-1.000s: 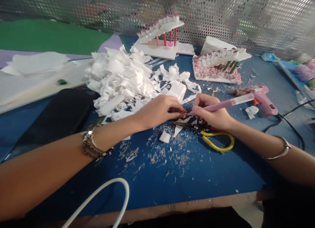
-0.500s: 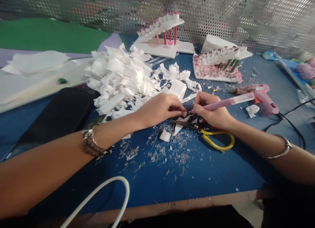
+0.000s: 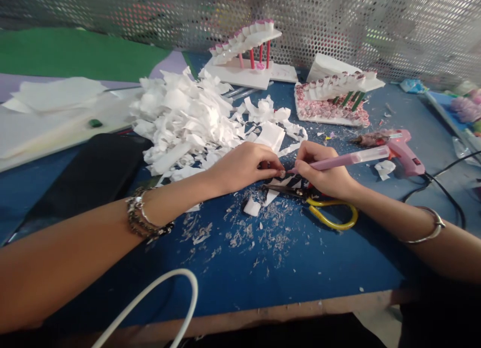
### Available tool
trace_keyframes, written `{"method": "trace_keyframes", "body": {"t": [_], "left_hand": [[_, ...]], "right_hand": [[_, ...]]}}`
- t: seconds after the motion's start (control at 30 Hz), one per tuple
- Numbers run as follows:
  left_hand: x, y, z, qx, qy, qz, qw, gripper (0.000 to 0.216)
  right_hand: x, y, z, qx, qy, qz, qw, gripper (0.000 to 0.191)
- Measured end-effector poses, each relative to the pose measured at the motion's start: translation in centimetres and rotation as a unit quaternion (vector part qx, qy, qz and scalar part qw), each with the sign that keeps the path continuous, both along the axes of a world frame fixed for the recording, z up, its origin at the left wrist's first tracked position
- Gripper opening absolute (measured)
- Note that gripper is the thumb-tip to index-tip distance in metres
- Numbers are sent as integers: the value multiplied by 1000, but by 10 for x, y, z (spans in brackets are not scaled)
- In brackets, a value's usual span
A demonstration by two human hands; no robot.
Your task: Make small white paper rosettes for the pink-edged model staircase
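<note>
My right hand (image 3: 325,172) grips a pink pen (image 3: 340,160) with a pale, see-through end, its tip pointing left. Close to that tip, my left hand (image 3: 244,167) has thumb and fingers pinched together. Something small and whitish shows at the fingertips, too small to name. Just below the hands lie scissors (image 3: 332,223) with yellow handles, their dark blades pointing left and partly under my right hand. White paper scraps (image 3: 252,206) lie beside the blades. A heap of torn white paper (image 3: 188,122) rises behind my left hand.
A pink glue gun (image 3: 404,150) with a black cord lies at right. Two stair-like paper models, one on red posts (image 3: 246,52) and one on green posts (image 3: 338,95), stand behind. A black phone-like slab (image 3: 90,178) lies left; a white cable (image 3: 188,278) loops in front.
The pen's rear end has tipped slightly lower. Both hands otherwise stay nearly in place.
</note>
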State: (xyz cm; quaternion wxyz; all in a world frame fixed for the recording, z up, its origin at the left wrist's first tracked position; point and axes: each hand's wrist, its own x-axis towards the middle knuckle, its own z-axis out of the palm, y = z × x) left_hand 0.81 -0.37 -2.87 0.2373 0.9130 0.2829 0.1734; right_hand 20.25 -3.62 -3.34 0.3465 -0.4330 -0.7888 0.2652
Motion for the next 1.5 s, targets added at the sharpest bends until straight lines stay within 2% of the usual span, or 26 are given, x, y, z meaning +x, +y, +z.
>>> {"method": "trace_keyframes", "body": {"t": [0.6, 0.77, 0.93, 1.1, 1.37, 1.5], "left_hand": [[0, 1, -3, -5, 35, 25, 999, 15], [0, 1, -2, -9, 39, 15, 999, 12], [-1, 2, -2, 19, 28, 4, 999, 25], [-1, 2, -3, 16, -5, -24, 1000, 11], [-2, 1, -2, 11, -17, -23, 1000, 12], [-2, 2, -2, 18, -15, -27, 999, 12]], "right_hand": [[0, 0, 0, 6, -9, 27, 1000, 14], [-1, 0, 0, 24, -8, 3, 1000, 16], [-1, 1, -1, 10, -15, 15, 1000, 17], [0, 1, -1, 17, 18, 6, 1000, 16], [-2, 1, -1, 18, 15, -10, 1000, 17], [-2, 1, -1, 5, 5, 3, 1000, 15]]}}
